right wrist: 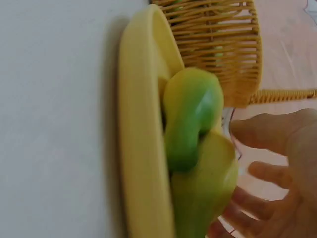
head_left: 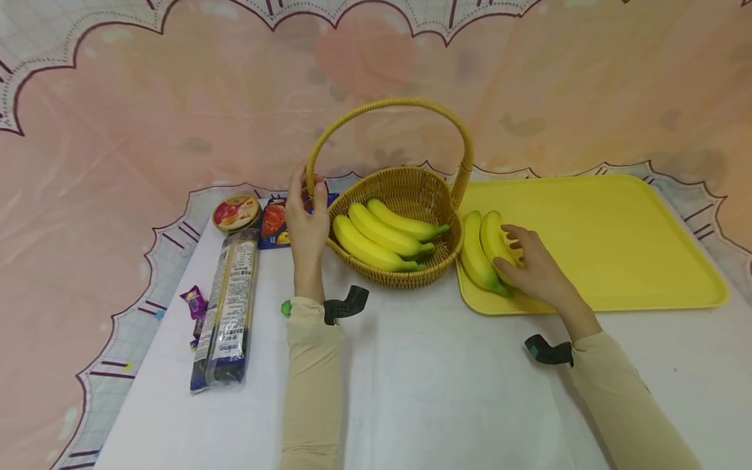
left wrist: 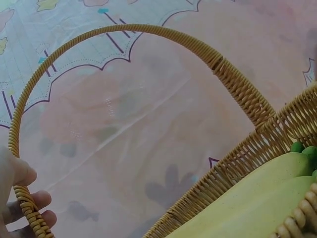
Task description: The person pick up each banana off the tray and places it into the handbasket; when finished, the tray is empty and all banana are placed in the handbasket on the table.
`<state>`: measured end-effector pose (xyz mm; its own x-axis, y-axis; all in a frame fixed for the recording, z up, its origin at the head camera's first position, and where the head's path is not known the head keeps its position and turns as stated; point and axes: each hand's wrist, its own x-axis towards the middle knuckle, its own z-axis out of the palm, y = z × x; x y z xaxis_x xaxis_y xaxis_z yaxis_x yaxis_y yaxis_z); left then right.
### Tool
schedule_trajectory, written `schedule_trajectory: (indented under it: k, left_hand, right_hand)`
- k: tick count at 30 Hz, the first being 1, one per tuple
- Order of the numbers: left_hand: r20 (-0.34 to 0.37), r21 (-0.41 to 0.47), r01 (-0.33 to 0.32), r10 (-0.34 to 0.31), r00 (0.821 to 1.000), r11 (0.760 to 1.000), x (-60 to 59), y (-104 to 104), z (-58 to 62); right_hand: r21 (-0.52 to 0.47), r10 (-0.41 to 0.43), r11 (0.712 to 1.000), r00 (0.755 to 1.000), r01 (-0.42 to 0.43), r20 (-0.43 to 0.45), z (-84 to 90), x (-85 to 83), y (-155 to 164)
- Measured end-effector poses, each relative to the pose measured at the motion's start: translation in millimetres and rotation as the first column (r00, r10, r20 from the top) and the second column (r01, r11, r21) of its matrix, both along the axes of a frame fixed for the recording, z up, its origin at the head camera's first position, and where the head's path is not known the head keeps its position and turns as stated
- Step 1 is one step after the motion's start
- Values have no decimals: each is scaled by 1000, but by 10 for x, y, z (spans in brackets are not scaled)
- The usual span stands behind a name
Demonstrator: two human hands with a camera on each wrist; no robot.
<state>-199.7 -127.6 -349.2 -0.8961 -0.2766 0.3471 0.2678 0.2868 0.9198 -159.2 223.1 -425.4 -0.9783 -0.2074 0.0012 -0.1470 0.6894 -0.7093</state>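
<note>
My left hand (head_left: 308, 225) grips the handle (head_left: 393, 103) of a wicker basket (head_left: 405, 277) near its left base. In the left wrist view, the thumb and fingertips (left wrist: 42, 199) lie on either side of that handle. Several yellow bananas (head_left: 376, 235) with green tips lie inside the basket. Two more bananas (head_left: 477, 258) rest side by side on the left end of a yellow tray (head_left: 611, 241). Over the right one of these hovers my right hand (head_left: 534, 267), its fingers spread. The right wrist view shows the thumb and fingers apart around the banana (right wrist: 205, 193), without a clear grip.
Left of the basket lie a long clear packet of noodle-like sticks (head_left: 226, 307), a round tin (head_left: 236, 213) and a blue-and-red packet (head_left: 273, 225). Small purple wrapped sweets (head_left: 195, 301) sit by the table's left edge. A patterned cloth (head_left: 235, 98) hangs behind.
</note>
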Motion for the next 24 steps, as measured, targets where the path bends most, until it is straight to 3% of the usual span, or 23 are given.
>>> schedule_trajectory:
  k: [4,7,12,17,24]
  left_hand:
    - [6,3,-6,6,1000,1000,52,31,54]
    - [9,3,-4,4,1000,1000,50,32,43]
    - [3,-1,-2,2,1000,1000,-10,12,-5]
    - [-24,9,-14,14,1000,1000,-167,-66,-163]
    - [-48,-13,-16,15,999,1000,-168,-76,-196]
  right_hand:
    - [32,-1,999,994,-3,108,-32,57,86]
    - [27,-22,999,990,18,138,-8,120,130]
    - [-47,-40,998,998,41,42,116,268,178]
    - [-109,10,994,996,-20,-93,289,376,107]
    - [-108,74,990,990,-87,-121,503,287,-209]
